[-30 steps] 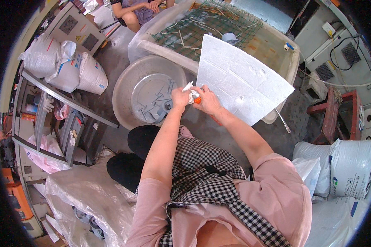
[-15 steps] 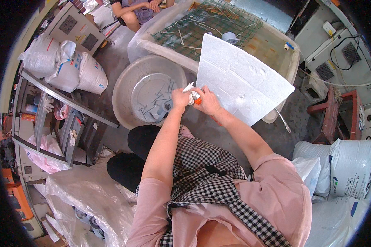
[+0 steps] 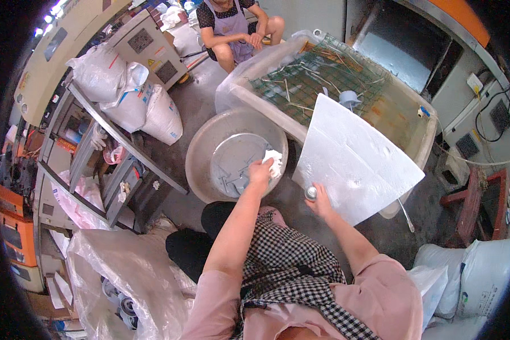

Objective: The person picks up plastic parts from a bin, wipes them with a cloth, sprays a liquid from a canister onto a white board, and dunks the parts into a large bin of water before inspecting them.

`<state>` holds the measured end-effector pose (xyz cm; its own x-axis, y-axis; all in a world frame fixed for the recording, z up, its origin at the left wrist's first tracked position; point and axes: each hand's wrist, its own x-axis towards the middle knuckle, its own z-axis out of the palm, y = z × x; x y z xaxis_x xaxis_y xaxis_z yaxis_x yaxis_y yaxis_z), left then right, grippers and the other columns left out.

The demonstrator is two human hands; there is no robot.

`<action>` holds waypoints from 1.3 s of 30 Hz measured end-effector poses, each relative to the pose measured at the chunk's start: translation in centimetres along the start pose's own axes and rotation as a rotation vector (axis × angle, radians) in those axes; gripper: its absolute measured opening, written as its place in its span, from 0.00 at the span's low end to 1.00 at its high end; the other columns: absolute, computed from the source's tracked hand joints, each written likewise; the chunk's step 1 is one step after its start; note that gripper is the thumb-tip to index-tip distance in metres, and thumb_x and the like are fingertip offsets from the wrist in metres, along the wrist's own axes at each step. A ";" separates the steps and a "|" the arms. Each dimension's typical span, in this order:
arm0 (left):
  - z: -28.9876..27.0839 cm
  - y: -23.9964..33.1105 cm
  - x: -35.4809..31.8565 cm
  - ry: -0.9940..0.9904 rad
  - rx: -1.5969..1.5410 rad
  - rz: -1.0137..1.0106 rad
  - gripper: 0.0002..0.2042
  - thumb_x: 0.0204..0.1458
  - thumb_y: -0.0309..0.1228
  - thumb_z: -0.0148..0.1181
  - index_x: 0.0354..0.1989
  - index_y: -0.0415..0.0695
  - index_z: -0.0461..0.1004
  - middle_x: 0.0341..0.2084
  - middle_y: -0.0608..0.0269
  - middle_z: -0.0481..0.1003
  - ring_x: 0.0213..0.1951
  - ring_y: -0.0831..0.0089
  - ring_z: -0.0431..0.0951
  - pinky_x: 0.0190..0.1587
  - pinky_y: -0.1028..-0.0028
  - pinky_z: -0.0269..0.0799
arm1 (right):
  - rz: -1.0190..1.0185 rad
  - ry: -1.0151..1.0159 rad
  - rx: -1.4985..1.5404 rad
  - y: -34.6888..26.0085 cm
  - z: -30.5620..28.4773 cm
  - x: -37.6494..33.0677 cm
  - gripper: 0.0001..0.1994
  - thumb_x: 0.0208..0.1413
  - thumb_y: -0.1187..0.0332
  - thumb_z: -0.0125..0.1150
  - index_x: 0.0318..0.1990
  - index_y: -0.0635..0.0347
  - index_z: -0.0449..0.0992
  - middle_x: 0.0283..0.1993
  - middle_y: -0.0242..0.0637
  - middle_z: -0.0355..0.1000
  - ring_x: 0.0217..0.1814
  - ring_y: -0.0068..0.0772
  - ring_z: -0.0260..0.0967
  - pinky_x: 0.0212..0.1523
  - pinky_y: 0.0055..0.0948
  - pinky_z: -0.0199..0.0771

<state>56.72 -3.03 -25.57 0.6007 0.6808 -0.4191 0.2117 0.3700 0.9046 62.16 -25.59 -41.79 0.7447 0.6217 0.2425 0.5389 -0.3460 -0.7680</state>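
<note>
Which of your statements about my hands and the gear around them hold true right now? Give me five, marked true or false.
1. The left hand holds a crumpled white wad. True.
2. The right hand is empty. False: the right hand holds a small silvery round item.
3. Grey pieces lie in the round tub. True.
4. The green mesh is in the round tub. False: it is in the rectangular tank.
5. The white board is right of the round tub. True.
</note>
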 end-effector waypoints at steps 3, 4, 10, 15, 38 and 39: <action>-2.2 2.4 -0.7 0.023 -0.019 -0.147 0.26 0.50 0.34 0.61 0.53 0.30 0.62 0.41 0.54 0.73 0.38 0.65 0.74 0.39 0.71 0.70 | 0.173 -0.056 0.014 1.8 1.3 -2.9 0.33 0.35 0.71 0.70 0.52 0.64 0.60 0.49 0.50 0.61 0.54 0.54 0.59 0.54 0.40 0.63; -2.5 3.5 -1.5 0.008 -0.092 -0.145 0.25 0.51 0.34 0.60 0.54 0.31 0.62 0.42 0.54 0.72 0.39 0.64 0.74 0.40 0.69 0.71 | 0.195 -0.073 0.020 1.8 1.6 -3.6 0.33 0.34 0.72 0.70 0.51 0.64 0.60 0.49 0.50 0.62 0.54 0.54 0.59 0.54 0.40 0.63; -3.9 5.3 -2.0 -0.340 -0.522 -0.136 0.18 0.58 0.30 0.48 0.55 0.34 0.60 0.48 0.46 0.68 0.44 0.56 0.73 0.44 0.63 0.74 | 0.234 -0.131 0.038 1.9 2.4 -4.5 0.34 0.31 0.76 0.72 0.50 0.63 0.60 0.50 0.51 0.60 0.56 0.53 0.57 0.56 0.40 0.61; -3.7 8.0 -4.8 -0.349 -0.498 -0.048 0.17 0.59 0.29 0.47 0.55 0.35 0.58 0.44 0.43 0.70 0.37 0.67 0.75 0.35 0.73 0.73 | 0.275 -0.251 -0.033 2.2 2.0 -5.6 0.40 0.30 0.75 0.73 0.53 0.62 0.55 0.56 0.51 0.55 0.61 0.54 0.52 0.59 0.40 0.57; 0.0 12.4 -5.7 -0.559 -0.330 0.002 0.13 0.56 0.27 0.51 0.48 0.36 0.68 0.39 0.59 0.74 0.34 0.74 0.73 0.31 0.76 0.68 | -0.322 0.127 0.010 -24.6 -12.8 13.4 0.20 0.53 0.67 0.56 0.54 0.61 0.66 0.54 0.47 0.65 0.56 0.48 0.62 0.56 0.37 0.63; 0.1 13.0 -5.3 -0.545 -0.342 0.004 0.13 0.56 0.27 0.51 0.49 0.36 0.68 0.39 0.58 0.74 0.34 0.74 0.73 0.31 0.76 0.68 | -0.304 0.119 -0.018 -24.6 -14.4 14.1 0.19 0.54 0.67 0.56 0.53 0.61 0.67 0.54 0.46 0.65 0.56 0.48 0.62 0.56 0.38 0.64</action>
<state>56.33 -1.86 -11.61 0.9256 0.2970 -0.2345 0.0052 0.6098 0.7925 65.07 -18.47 -10.98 0.5885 0.6128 0.5275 0.7499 -0.1698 -0.6394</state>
